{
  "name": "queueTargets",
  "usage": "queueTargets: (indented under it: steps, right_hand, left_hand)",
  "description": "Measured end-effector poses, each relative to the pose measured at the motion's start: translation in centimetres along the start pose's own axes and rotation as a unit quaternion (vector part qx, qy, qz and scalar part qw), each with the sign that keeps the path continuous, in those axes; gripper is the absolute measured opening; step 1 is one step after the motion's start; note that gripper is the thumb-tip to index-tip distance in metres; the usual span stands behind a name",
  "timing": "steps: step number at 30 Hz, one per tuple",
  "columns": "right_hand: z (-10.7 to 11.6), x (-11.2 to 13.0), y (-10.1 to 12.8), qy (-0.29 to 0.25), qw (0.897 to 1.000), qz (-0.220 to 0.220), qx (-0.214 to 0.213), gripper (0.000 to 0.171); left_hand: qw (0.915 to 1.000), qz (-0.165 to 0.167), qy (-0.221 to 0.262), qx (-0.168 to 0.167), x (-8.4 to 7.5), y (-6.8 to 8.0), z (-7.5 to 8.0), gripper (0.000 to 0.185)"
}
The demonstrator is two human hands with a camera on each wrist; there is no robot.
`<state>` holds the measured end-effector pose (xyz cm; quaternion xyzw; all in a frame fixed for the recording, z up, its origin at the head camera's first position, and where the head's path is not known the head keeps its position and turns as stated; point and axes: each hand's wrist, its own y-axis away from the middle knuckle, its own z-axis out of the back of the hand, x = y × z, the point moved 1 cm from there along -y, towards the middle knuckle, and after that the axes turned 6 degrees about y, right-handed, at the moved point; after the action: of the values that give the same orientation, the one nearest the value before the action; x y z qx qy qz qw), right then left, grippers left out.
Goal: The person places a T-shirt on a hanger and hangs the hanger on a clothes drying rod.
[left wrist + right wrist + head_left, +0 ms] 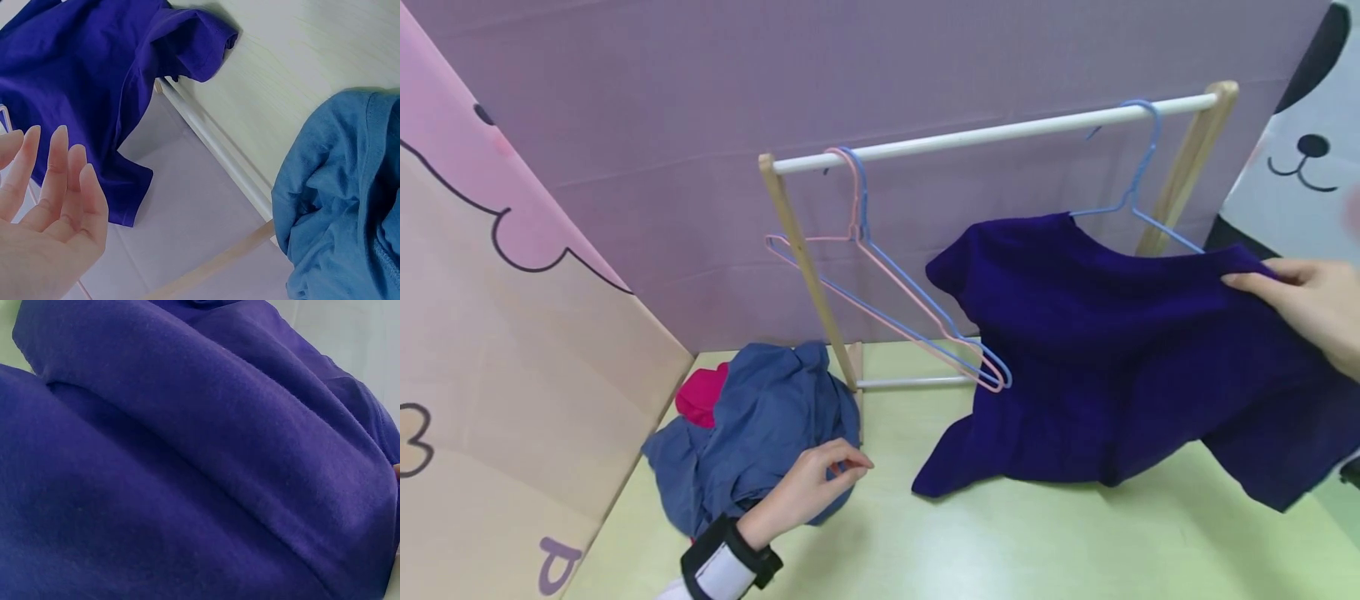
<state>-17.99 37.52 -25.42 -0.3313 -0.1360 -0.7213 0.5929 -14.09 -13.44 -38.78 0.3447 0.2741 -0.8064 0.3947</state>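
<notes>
A dark purple T-shirt [1097, 350] hangs from a blue hanger [1168, 231] hooked over the rack's right part. My right hand [1315, 300] pinches the shirt at its right shoulder, thumb in front, close to the hanger's arm end. In the right wrist view purple cloth [187, 437] fills most of the picture and hides nearly all of that hand. My left hand [808, 492] holds nothing; its fingers are loosely bent in front of a heap of blue cloth [760, 417]. The left wrist view shows the left palm [50, 250] with the shirt beyond it.
A wooden rack with a white rail [1000, 133] stands at the back. A pink hanger [853, 200] and another blue hanger [864, 200] hang together at its left end. Red cloth [700, 396] shows beside the blue heap on the pale green table [925, 550]. Printed panels flank both sides.
</notes>
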Motion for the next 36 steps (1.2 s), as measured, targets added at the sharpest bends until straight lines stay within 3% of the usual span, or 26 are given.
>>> queueTargets:
  steps: [7, 8, 12, 15, 19, 26, 29, 32, 36]
  right_hand:
    - [-0.1, 0.5, 0.2, 0.054, 0.998, 0.027, -0.024, 0.034]
    - [-0.2, 0.7, 0.3, 0.059, 0.997, 0.033, -0.026, 0.026]
    - [-0.2, 1.1, 0.6, 0.049, 0.997, 0.057, -0.034, 0.026]
    - [-0.3, 1.6, 0.9, 0.015, 0.994, 0.095, -0.052, 0.041]
    - [-0.6, 1.7, 0.8, -0.026, 0.984, 0.154, -0.088, 0.05]
    - [-1.8, -1.4, -0.9, -0.005, 0.965, 0.211, -0.153, 0.028]
    - [-2.5, -1.4, -0.3, 0.004, 0.956, 0.24, -0.167, 0.024]
    - [-3.2, 0.6, 2.0, 0.032, 0.955, 0.254, -0.147, 0.022]
    - [-4.1, 3.4, 5.2, 0.056, 0.96, 0.259, -0.089, 0.02]
  left_hand:
    - [1.0, 0.006, -0.001, 0.002, 0.2, 0.0, 0.1, 0.013]
    - [1.0, 0.007, -0.002, 0.002, 0.2, 0.0, 0.1, 0.013]
    - [1.0, 0.007, -0.006, -0.001, 0.4, -0.1, 0.4, 0.013]
    - [0.9999, 0.003, -0.013, -0.01, 0.4, -0.2, 1.0, 0.013]
    - [0.9987, 0.002, -0.026, -0.044, 0.1, -0.2, 2.4, 0.012]
    - [0.9929, 0.018, -0.058, -0.102, 0.4, 0.1, 4.7, 0.012]
    - [0.9907, 0.035, -0.07, -0.112, 1.2, 0.6, 5.1, 0.013]
    - [0.9883, 0.064, -0.078, -0.114, 2.4, 1.3, 5.3, 0.012]
    - [0.9827, 0.095, -0.102, -0.122, 4.5, 2.4, 5.7, 0.012]
